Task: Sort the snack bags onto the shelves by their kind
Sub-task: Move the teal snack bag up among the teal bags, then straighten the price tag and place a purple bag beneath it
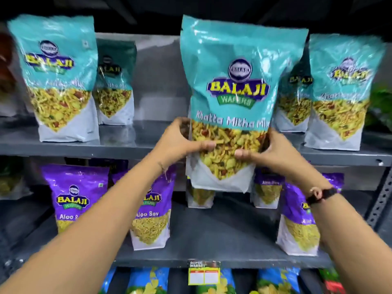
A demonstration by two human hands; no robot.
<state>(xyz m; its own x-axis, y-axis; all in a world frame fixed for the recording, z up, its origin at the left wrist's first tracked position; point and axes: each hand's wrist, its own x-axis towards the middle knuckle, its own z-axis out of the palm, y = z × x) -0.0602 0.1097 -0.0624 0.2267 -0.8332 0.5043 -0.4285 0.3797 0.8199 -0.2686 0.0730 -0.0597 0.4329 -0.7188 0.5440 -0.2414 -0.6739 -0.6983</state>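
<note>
A teal bag (237,98) printed "BALAJI WAFERS" and "Khatta Mitha Mix" is held upright in front of the upper shelf (148,145), its base hanging below the shelf edge. Both forearms reach forward and up. The left hand (182,141) clamps the bag's lower left side, thumb across the front; the right hand (269,149) clamps the lower right side likewise, a dark band (322,195) on its wrist. Matching teal bags (57,77) stand on the upper shelf at left and right. On the lower shelf (212,240) stand purple "BALAJI" bags (152,213) reading "Aloo Sev". A tag (204,272) on that shelf's edge reads "SUPER MARKET".
</note>
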